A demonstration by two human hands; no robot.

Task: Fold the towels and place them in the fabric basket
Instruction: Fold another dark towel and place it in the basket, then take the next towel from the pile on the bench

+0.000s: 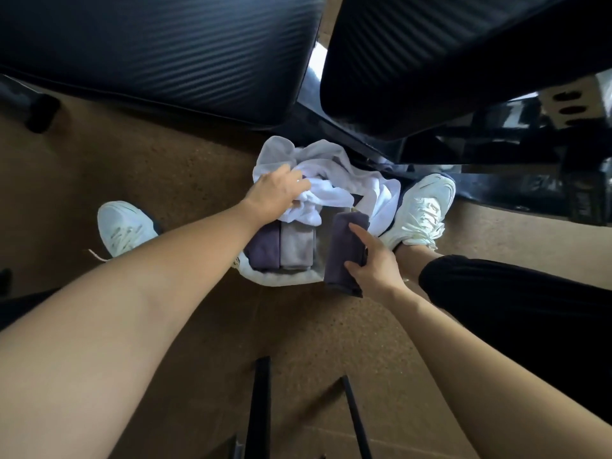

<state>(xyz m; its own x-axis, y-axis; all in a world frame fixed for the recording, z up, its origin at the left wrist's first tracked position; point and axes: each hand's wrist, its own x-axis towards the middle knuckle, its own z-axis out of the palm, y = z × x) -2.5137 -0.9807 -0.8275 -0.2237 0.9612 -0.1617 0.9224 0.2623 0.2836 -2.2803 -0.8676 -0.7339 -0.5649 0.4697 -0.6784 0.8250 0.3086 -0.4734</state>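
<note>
A white fabric basket (281, 279) sits on the floor between my feet. Inside it stand a folded dark purple towel (263, 246) and a folded grey towel (297, 245), side by side. My left hand (276, 192) grips a crumpled white cloth (334, 185) that is bunched over the basket's far side. My right hand (372, 263) holds a folded dark purple towel (344, 250) upright at the basket's right part, thumb on its near side and fingers over its face.
Two dark ribbed cushioned seats (159, 51) (447, 58) loom at the top, with a black metal frame (496, 154) at right. My white sneakers (124, 228) (422, 210) flank the basket on the brown carpet. Thin black bars (260, 409) stand near the bottom edge.
</note>
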